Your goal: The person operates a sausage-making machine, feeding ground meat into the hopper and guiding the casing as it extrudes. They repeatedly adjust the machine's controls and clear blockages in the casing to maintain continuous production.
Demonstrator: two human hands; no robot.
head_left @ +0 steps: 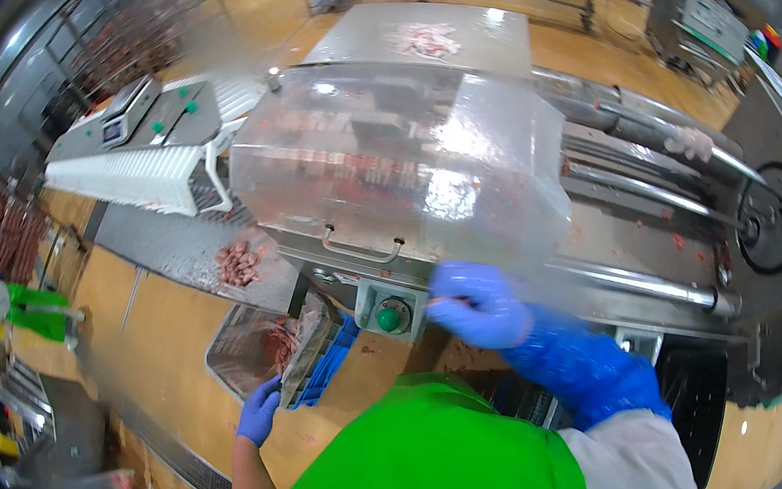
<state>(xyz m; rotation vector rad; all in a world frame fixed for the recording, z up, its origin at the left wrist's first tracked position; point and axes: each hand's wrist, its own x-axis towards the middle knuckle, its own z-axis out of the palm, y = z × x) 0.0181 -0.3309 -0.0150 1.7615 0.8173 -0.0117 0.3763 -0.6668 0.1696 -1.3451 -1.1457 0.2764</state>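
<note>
My left hand (259, 411), in a purple-blue glove, has its fingers closed on the near edge of a plastic-lined crate (225, 377). Pinkish meat scraps (280, 344) lie inside that crate. In a glove of the same colour, my right hand (481, 305) is curled in front of the machine's clear cover (364, 154); a small pale-pink bit shows at its fingers, too small to name. Just left of that hand is a control box with a green button (388, 318). A blue sleeve cover wraps my right forearm.
Small meat pieces (238, 263) lie on the steel tray (144, 238) at left, below a white slatted conveyor (133, 181). Metal rods (657, 188) run along the machine's right side. More meat (429, 40) sits on the far steel surface. Another person in green (37, 313) is far left.
</note>
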